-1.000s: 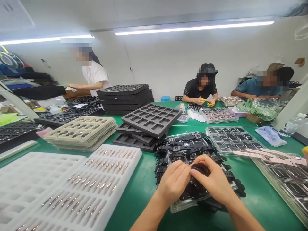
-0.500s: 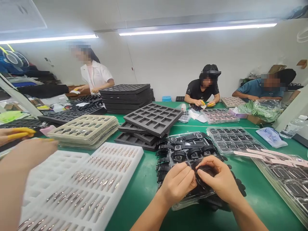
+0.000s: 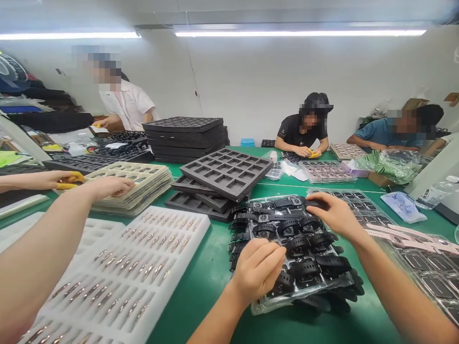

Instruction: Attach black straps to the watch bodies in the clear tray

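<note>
The right hand [image 3: 332, 212] pinches one black strap [image 3: 317, 205] at the far-right corner of one clear tray [image 3: 315, 289] of black watches. Left hand [image 3: 258, 270] curled, fingertips together — contents hidden. Green counter [image 3: 201, 286]; two tube lights [image 3: 301, 33] — pale wall [image 3: 244, 86].

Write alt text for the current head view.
A person's right hand grips a dark strap at the far corner of a clear tray of black watches; the left hand is over its near side. A white tray and black foam trays share the green table; co-workers work alongside.
</note>
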A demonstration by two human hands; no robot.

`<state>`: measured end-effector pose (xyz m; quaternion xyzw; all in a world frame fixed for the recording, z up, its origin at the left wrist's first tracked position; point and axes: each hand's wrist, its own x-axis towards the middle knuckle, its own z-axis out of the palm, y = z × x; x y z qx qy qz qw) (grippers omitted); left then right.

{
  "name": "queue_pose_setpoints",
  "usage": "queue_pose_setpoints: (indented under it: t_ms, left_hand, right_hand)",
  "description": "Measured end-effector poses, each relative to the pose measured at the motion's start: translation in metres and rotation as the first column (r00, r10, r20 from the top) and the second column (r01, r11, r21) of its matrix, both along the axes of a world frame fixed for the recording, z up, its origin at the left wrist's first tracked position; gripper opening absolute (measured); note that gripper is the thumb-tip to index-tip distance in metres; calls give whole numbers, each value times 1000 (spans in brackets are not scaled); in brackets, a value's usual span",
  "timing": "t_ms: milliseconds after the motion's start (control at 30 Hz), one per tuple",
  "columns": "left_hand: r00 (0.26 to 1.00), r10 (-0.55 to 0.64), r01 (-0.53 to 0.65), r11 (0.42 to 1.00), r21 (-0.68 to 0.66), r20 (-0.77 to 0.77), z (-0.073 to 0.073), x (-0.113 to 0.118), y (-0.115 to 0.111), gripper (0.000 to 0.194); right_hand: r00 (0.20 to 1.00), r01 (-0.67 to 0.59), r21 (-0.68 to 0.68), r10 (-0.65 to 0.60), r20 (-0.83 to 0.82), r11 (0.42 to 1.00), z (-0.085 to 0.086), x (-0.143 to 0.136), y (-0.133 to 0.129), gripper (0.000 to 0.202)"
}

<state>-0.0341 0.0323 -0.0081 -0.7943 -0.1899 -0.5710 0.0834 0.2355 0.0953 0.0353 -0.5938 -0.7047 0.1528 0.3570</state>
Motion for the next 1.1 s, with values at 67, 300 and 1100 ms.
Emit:
queue_pose_setpoints:
  t_ms: [67, 300, 1100]
  left_hand:
    - [999, 12, -12, 1000, -11, 34, 0, -2, 2, 24]
    - [996, 45, -40, 997, -68, 76, 1, -3, 4, 24]
    - [994, 52, -40, 991, -127, 98, -5, -1, 14, 18]
  right_hand:
    - [995, -70, -42, 73, 63, 997, -1, -2, 34, 21]
    - [917, -252, -208, 302, 261, 945, -14, -6, 64, 13]
    - [910, -80, -264, 178, 373, 961, 28, 13, 100, 20]
